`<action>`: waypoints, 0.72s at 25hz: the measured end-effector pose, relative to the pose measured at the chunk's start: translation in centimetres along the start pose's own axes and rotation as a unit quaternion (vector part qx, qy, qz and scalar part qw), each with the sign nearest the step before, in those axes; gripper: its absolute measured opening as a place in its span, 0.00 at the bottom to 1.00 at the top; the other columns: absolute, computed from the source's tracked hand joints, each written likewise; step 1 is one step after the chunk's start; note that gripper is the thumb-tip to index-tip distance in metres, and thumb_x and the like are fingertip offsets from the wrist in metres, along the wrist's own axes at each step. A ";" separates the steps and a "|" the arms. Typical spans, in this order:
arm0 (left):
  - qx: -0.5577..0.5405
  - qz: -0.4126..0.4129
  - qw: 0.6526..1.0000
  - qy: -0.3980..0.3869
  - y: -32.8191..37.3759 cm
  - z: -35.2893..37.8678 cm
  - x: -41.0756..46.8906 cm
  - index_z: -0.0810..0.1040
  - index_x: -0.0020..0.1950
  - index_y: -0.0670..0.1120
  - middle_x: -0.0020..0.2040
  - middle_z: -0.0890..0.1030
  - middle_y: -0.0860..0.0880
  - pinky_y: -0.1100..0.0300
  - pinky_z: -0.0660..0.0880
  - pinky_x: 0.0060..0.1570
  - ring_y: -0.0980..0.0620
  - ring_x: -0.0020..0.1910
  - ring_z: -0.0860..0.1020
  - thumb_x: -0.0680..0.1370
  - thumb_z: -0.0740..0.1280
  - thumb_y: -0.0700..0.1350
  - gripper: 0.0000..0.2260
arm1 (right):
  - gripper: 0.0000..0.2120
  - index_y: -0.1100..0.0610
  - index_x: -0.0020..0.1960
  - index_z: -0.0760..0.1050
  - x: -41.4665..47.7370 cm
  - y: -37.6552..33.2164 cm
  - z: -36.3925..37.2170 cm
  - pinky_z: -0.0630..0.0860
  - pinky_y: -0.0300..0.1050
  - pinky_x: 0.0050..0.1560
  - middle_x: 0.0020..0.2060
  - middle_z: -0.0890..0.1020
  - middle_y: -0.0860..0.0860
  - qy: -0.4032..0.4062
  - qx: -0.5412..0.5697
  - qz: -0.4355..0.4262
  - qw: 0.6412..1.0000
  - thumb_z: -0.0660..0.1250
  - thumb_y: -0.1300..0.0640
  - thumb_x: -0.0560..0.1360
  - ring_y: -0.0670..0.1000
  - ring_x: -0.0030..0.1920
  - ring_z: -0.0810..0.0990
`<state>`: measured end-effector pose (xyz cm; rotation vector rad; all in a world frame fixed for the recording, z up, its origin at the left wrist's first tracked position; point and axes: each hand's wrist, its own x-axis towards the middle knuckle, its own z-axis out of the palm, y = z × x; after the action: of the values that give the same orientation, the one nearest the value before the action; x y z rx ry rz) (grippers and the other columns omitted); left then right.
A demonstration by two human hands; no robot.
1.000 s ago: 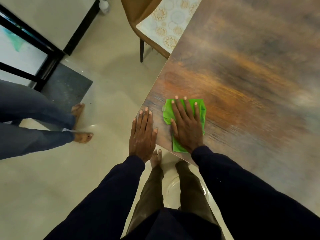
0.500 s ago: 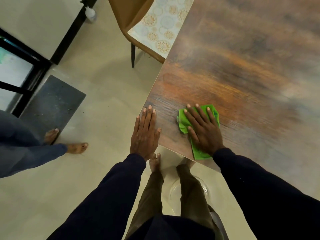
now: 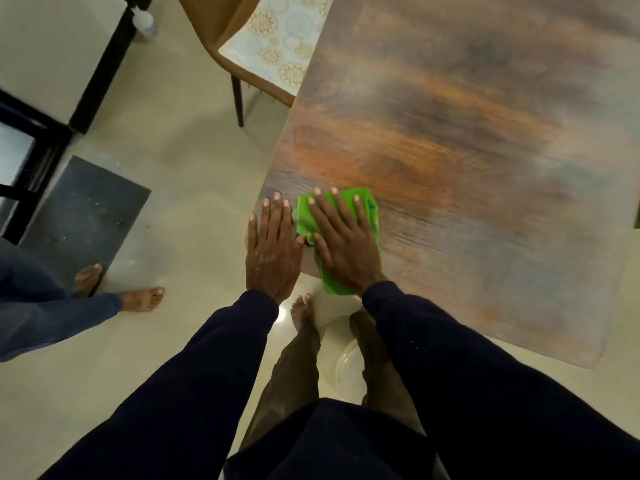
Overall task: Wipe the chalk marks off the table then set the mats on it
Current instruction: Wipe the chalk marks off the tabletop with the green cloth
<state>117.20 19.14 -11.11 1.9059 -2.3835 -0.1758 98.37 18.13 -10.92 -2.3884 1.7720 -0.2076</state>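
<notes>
**A:** Green cloth [image 3: 367, 207] lies flat on the table [image 3: 467, 150], at its near corner, under your right hand [image 3: 343, 244]. The fingers are straight and spread and the palm presses down. Nothing is pinched.

**B:** What can go wrong from here?

**A:** I think the cloth may fall off the table if you sweep toward yourself, because one part already hangs over the edge. Also, a flat palm can slide across the cloth and leave it behind. The chalk marks I cannot make out, since the wood is blurred.

**B:** Where is the cloth against that hand?

**A:** Mostly beneath it. One part shows past your fingertips, and the hanging part is by your wrist.

**B:** And the other hand?

**A:** Your left hand [image 3: 273, 247] rests flat on the same corner, fingers together, just beside the cloth and partly past the edge. If you lean on it, it may slip. The patterned mats [image 3: 277, 39], as I judge them, lie on a chair [image 3: 214, 32] along the table's left edge.
</notes>
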 end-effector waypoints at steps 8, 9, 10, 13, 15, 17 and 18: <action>-0.051 0.082 0.995 -0.021 4.1 0.5 1.8 0.51 0.87 0.40 0.87 0.51 0.39 0.37 0.50 0.84 0.40 0.87 0.50 0.90 0.46 0.55 0.29 | 0.30 0.52 0.87 0.55 -12.1 10.1 -4.0 0.48 0.65 0.85 0.87 0.55 0.52 -0.021 -0.008 0.146 0.989 0.48 0.42 0.88 0.56 0.87 0.51; -0.053 0.092 0.994 -0.021 4.5 0.7 2.0 0.50 0.87 0.40 0.87 0.50 0.39 0.37 0.50 0.84 0.40 0.87 0.50 0.90 0.46 0.55 0.29 | 0.30 0.52 0.87 0.54 -12.5 11.9 -4.5 0.49 0.66 0.85 0.87 0.55 0.52 -0.020 -0.012 0.160 0.987 0.48 0.42 0.88 0.56 0.87 0.51; -0.054 0.098 0.994 -0.018 5.0 0.8 2.4 0.50 0.87 0.40 0.87 0.50 0.39 0.37 0.50 0.84 0.40 0.87 0.50 0.90 0.46 0.55 0.29 | 0.30 0.52 0.87 0.54 -12.1 13.7 -5.0 0.50 0.66 0.84 0.87 0.55 0.53 -0.017 -0.015 0.172 0.985 0.48 0.42 0.88 0.56 0.87 0.51; -0.047 0.105 0.993 -0.019 6.6 1.3 3.3 0.50 0.87 0.40 0.87 0.50 0.40 0.37 0.50 0.84 0.40 0.87 0.49 0.90 0.46 0.54 0.29 | 0.30 0.53 0.87 0.55 -7.8 17.1 -5.6 0.49 0.66 0.84 0.87 0.56 0.53 0.014 -0.017 0.221 0.975 0.48 0.44 0.88 0.57 0.87 0.51; -0.029 0.112 0.993 -0.022 7.6 1.6 3.9 0.50 0.87 0.40 0.88 0.50 0.40 0.38 0.49 0.84 0.40 0.87 0.49 0.89 0.45 0.54 0.29 | 0.30 0.54 0.87 0.55 -5.0 16.9 -5.0 0.48 0.66 0.84 0.87 0.55 0.53 0.028 -0.029 0.236 0.971 0.49 0.44 0.88 0.58 0.87 0.51; -0.021 0.113 0.993 -0.027 8.7 1.8 4.5 0.49 0.87 0.40 0.88 0.49 0.40 0.38 0.49 0.84 0.40 0.87 0.48 0.89 0.45 0.54 0.29 | 0.31 0.55 0.87 0.54 -4.7 15.4 -4.2 0.48 0.67 0.84 0.87 0.55 0.54 0.030 -0.020 0.212 0.977 0.51 0.45 0.88 0.60 0.86 0.51; -0.022 0.112 0.993 -0.029 9.4 1.7 4.5 0.49 0.87 0.40 0.88 0.49 0.40 0.38 0.49 0.84 0.40 0.87 0.48 0.89 0.45 0.53 0.29 | 0.31 0.56 0.87 0.54 -5.7 14.4 -3.8 0.48 0.68 0.84 0.87 0.54 0.55 0.023 -0.013 0.184 0.983 0.53 0.45 0.87 0.60 0.86 0.51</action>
<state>106.85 16.84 -11.49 1.6204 -2.5833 -0.2680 82.50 19.36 -10.30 -2.0340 2.2054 -0.1950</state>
